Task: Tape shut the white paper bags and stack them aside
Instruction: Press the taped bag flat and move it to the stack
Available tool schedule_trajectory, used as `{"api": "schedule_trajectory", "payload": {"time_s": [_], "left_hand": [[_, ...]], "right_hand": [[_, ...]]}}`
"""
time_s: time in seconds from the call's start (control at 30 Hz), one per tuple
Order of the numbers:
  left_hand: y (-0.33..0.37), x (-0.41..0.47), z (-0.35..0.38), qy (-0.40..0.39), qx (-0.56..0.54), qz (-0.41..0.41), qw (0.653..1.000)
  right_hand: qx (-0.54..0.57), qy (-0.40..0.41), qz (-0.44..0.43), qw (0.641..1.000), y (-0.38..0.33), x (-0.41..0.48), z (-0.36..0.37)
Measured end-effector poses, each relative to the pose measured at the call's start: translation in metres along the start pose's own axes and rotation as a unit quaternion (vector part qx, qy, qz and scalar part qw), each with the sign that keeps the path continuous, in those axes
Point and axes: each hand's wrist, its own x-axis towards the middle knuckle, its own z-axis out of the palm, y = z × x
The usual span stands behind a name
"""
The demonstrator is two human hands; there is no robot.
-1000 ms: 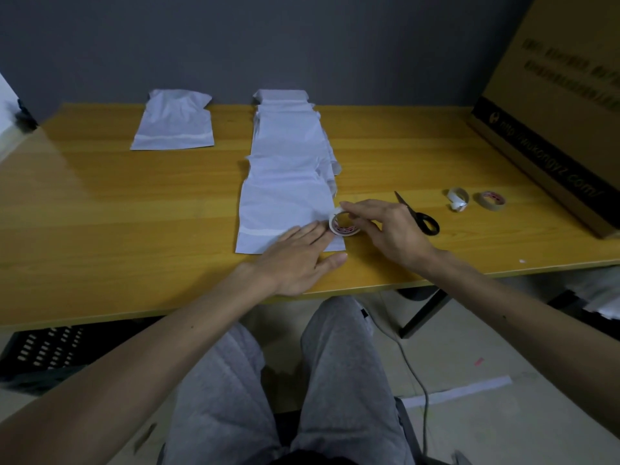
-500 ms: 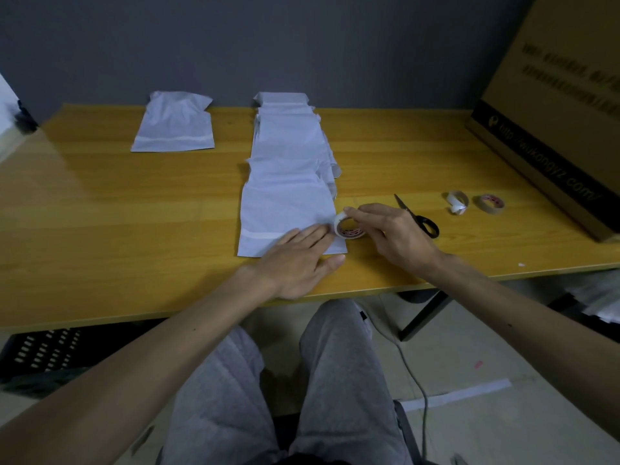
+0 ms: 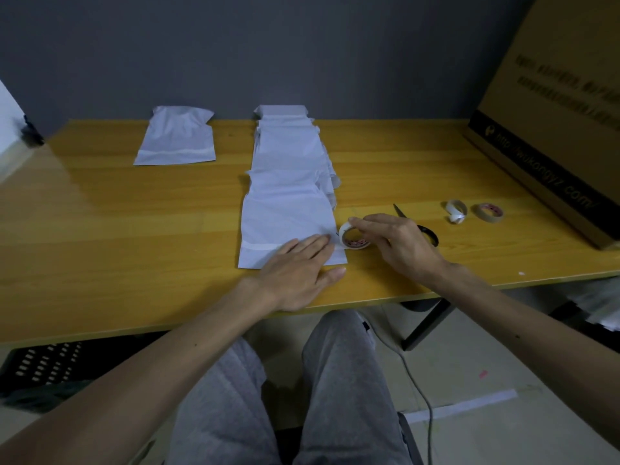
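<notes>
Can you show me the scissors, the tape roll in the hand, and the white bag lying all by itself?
scissors (image 3: 432,237): head view, on the black handle loop.
tape roll (image 3: 344,233): head view, on its white outer rim.
lone white bag (image 3: 177,139): head view, on the middle of its flat face.

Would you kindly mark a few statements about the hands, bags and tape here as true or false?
1. The left hand rests flat, fingers on the near bag. True.
2. The right hand holds the scissors. False: it pinches a roll; the scissors lie on the table behind it.
3. A lone bag lies apart at the far left. True.
4. The spare rolls lie left of the bags. False: they lie to the right, toward the box.
</notes>
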Motion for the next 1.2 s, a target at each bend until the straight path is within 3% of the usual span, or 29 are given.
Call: {"api": "schedule_trajectory", "payload": {"time_s": [0.23, 0.4, 0.83, 1.2], "left_hand": [[0.006, 0.003, -0.005, 0.07, 0.017, 0.035, 0.997], [0.003, 0.002, -0.004, 0.057, -0.038, 0.035, 0.997], [-0.007, 0.006, 0.002, 0.041, -0.028, 0.044, 0.998], [0.002, 0.007, -0.007, 0.026, -0.016, 0.051, 0.998]], "right_hand": [[0.03, 0.015, 0.036, 0.999, -0.005, -0.002, 0.0], [0.03, 0.011, 0.1, 0.994, -0.01, -0.001, -0.001], [0.064, 0.062, 0.121, 0.989, -0.008, -0.003, 0.001], [0.026, 0.031, 0.046, 0.998, -0.008, 0.007, -0.002]]}}
